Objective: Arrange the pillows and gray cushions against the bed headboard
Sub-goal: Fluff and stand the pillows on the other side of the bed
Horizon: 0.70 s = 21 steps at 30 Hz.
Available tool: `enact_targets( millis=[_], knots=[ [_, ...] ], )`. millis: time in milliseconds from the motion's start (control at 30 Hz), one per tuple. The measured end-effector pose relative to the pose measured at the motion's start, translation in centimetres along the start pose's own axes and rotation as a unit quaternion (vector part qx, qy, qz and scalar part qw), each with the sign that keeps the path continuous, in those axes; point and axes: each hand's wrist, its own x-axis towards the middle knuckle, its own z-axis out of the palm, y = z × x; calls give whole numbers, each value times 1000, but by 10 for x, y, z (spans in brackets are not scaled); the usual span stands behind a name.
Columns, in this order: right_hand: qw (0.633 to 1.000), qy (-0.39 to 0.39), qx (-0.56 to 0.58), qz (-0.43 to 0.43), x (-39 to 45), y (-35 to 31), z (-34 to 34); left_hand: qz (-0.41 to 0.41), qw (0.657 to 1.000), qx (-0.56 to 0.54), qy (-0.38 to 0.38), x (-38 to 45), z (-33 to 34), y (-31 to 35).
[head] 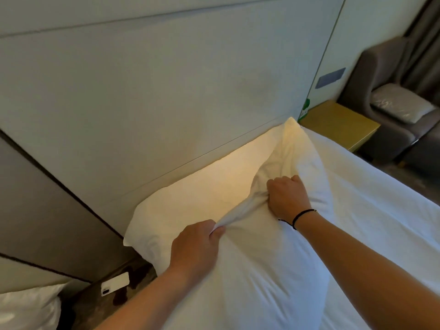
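A white pillow (190, 198) lies flat against the pale headboard (166, 91) at the head of the bed. A second white pillow (262, 270) stands on top of it, leaning toward me. My left hand (195, 246) pinches a fold of this upper pillow's top edge. My right hand (285, 196), with a black band at the wrist, is fisted into the same pillow's fabric farther right. A gray cushion in clear plastic wrap (400, 103) rests on the armchair at the far right, away from the bed.
A yellow nightstand (340, 125) stands right of the bed, with a gray armchair (381, 67) and curtain beyond it. The white bedsheet (381, 198) spreads to the right. A white phone (115, 283) lies on the dark stand at lower left, beside another bed's pillow (26, 308).
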Motion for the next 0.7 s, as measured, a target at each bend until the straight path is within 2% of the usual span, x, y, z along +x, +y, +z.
enact_targets(
  millis=[133,267,400,467,533,633,700],
  knots=[
    [997,42,8,60,77,24,-39,99,993,-60,-11,90,-47,4],
    [989,110,-6,99,170,37,-95,155,982,-104,-5,185,-95,11],
    [974,148,12,174,279,38,-121,182,981,-71,16,292,-128,3],
    [949,100,134,268,325,34,-114,149,988,-38,1,344,-126,-17],
    [897,-7,287,335,347,12,-88,78,995,-18,-64,377,-107,-46],
    [840,-146,434,293,328,-60,-16,-5,980,33,-194,385,-63,-93],
    [804,-202,471,301,296,-107,30,-37,970,66,-232,383,-43,-121]
  ],
)
